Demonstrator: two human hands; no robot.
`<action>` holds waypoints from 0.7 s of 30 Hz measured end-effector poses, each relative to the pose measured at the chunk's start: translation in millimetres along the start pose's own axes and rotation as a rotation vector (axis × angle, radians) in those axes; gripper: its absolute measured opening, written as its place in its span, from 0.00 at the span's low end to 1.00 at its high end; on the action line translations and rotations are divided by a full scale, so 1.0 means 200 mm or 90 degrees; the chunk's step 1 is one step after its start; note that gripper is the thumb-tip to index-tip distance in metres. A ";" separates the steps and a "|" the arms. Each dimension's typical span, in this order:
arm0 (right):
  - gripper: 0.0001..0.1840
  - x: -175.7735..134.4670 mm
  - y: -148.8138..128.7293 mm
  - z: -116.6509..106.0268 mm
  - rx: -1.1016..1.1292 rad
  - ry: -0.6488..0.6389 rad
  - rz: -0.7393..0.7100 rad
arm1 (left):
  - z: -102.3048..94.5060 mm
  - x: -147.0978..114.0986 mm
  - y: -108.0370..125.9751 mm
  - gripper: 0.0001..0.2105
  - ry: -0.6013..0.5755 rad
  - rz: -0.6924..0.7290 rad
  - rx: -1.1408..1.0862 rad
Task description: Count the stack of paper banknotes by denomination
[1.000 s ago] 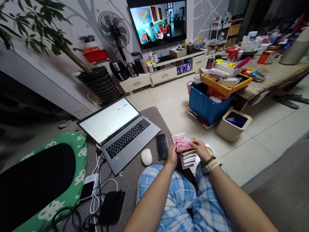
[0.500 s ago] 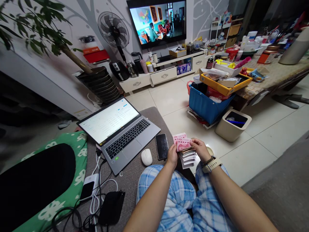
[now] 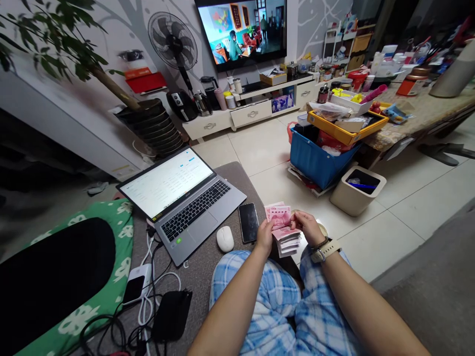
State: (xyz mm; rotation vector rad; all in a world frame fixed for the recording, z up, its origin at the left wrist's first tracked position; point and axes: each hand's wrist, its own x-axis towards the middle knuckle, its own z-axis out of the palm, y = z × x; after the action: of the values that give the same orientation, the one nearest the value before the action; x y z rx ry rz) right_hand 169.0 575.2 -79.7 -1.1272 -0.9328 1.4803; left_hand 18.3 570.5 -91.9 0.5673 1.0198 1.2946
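Note:
A folded stack of pink banknotes (image 3: pixel 281 216) is held over my knees, its lower half showing as a fan of paper edges. My left hand (image 3: pixel 264 235) is closed round the stack's left side, with the thumb across its front. At the upper right of the notes, my right hand (image 3: pixel 307 227) has thumb and fingers pinched together at a note's edge; how much paper is between them is too small to make out. A bracelet and a beige watch (image 3: pixel 325 251) circle my right wrist. Left of the hands lie a dark phone (image 3: pixel 248 222) and a white mouse (image 3: pixel 225 239).
An open laptop (image 3: pixel 185 202) rests on the grey seat (image 3: pixel 208 269), with cables and a black pouch (image 3: pixel 172 315) nearby. Beyond my right hand stand a beige bin (image 3: pixel 343 200) and a loaded blue crate (image 3: pixel 309 158). A cluttered table (image 3: pixel 419 116) is at right.
The front banknote has shifted from under my right fingers toward the left, and more pink shows on the lower half of the stack. My right fingers have curled in closer.

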 end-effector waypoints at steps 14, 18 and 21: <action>0.18 0.03 0.02 -0.02 0.000 0.089 -0.015 | -0.01 0.02 -0.03 0.17 -0.007 0.007 0.016; 0.14 0.02 0.01 -0.02 0.000 0.080 -0.015 | 0.00 0.02 -0.03 0.17 -0.009 0.006 0.011; 0.14 0.01 0.00 -0.02 0.004 0.071 -0.015 | 0.01 0.01 -0.02 0.17 -0.015 0.011 0.011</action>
State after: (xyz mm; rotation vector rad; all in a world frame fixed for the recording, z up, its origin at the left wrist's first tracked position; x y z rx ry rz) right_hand 172.8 578.0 -81.7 -1.1781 -0.8605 1.3854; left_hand 21.0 571.4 -94.3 0.6053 1.0093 1.2918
